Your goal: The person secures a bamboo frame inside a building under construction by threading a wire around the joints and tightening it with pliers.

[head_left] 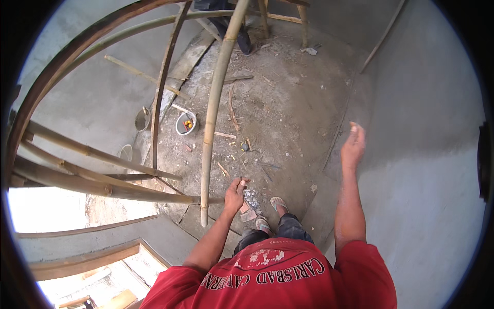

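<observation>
My left hand (235,194) is low over the floor beside the end of a horizontal bamboo pole (144,194), its fingers loosely bent and partly hidden. I see nothing held in it, and I cannot tell whether it touches the pole. An upright bamboo pole (215,108) stands just to its left. On the other side, my right hand (353,147) is raised near the grey right wall (422,170), fingers loosely extended and apart from any object.
More bamboo and timber pieces (163,82) form a frame on the left. A white bucket (186,123) holds small orange and red items; a dark bucket (142,119) is nearby. Wood scraps (233,110) litter the floor. Another person's leg (239,38) shows beside a wooden stand (283,18).
</observation>
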The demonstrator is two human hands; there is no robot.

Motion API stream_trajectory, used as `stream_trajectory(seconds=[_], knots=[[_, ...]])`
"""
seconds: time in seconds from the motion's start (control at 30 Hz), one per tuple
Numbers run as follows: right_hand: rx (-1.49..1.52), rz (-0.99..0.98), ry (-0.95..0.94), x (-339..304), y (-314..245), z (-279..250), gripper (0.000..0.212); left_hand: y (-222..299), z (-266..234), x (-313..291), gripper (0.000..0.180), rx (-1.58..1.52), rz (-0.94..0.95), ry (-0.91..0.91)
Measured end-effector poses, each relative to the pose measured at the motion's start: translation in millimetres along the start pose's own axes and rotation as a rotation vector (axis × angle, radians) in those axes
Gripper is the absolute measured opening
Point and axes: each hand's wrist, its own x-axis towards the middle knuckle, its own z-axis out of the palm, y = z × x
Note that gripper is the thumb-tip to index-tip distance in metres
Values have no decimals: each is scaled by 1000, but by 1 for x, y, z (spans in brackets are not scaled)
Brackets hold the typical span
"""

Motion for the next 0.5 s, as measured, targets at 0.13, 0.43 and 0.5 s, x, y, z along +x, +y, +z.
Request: stream_trajectory(seconds=[0.13, 0.43, 0.5], knots=[[-45, -76, 23, -11, -10, -25, 31, 8, -24, -19, 23, 61, 211, 108], [536, 305, -797, -242, -68, 8, 17, 40, -40, -96, 36, -210, 90, -255], [726, 504, -963, -270, -105, 5, 18, 21, -37, -117, 35, -244, 67, -389]])
